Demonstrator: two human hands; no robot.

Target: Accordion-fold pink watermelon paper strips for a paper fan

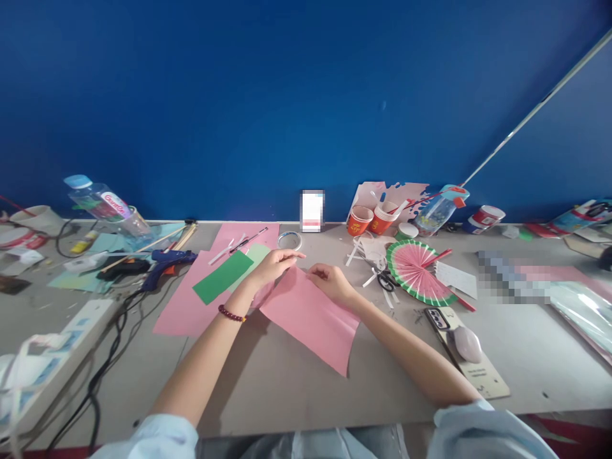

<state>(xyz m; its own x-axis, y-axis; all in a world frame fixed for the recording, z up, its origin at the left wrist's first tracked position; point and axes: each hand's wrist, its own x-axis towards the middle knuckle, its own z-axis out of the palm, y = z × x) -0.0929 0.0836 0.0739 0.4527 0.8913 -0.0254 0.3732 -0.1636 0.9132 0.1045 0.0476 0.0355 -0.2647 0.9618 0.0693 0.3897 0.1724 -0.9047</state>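
Observation:
A sheet of pink paper [310, 315] slants between my two hands, its near corner hanging toward the table's front edge. My left hand [275, 266], with a dark red bead bracelet at its wrist, is at the upper left edge of the sheet. Its fingers lie close together and reach to the right, while its thumb is mostly hidden. On the upper right edge, the curled fingers of my right hand [331, 280] pinch the same paper. Left of the left hand, a green paper strip [222, 277] rests over larger pink sheets [179, 309].
A roll of tape [289, 241] sits behind my hands. To the right are red paper cups [359, 220], black-handled scissors [385, 280], a watermelon-patterned paper fan [415, 271], and a phone [437, 319] beside a mouse [467, 345]. Leftward lie a blue glue gun [165, 264] and a power strip [71, 344].

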